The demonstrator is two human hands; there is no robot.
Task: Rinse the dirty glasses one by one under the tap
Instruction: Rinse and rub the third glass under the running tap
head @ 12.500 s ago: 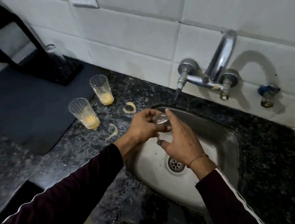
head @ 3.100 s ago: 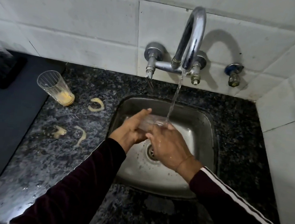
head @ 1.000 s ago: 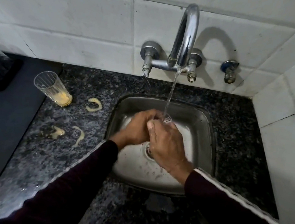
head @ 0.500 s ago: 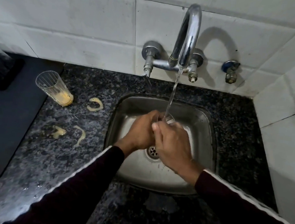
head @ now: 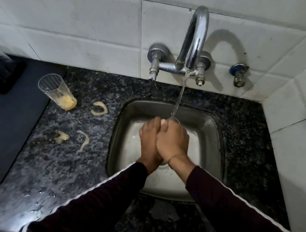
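Note:
Both hands are together over the steel sink (head: 212, 126). My left hand (head: 148, 138) and my right hand (head: 173, 140) wrap round a clear glass (head: 174, 120), of which only the rim shows above the fingers. Water runs from the chrome tap (head: 194, 42) straight down onto that rim. A second glass (head: 57, 91) with yellow residue at its bottom stands on the dark granite counter (head: 57, 162), left of the sink.
Yellow spill marks (head: 98, 108) lie on the counter between the dirty glass and the sink. A dark mat (head: 4, 127) covers the counter's left part. White tiled walls close the back and right side. A small valve (head: 238, 76) sits right of the tap.
My hands have closed more tightly round the glass and shifted slightly forward under the stream. Only its rim shows now. The second glass has not moved.

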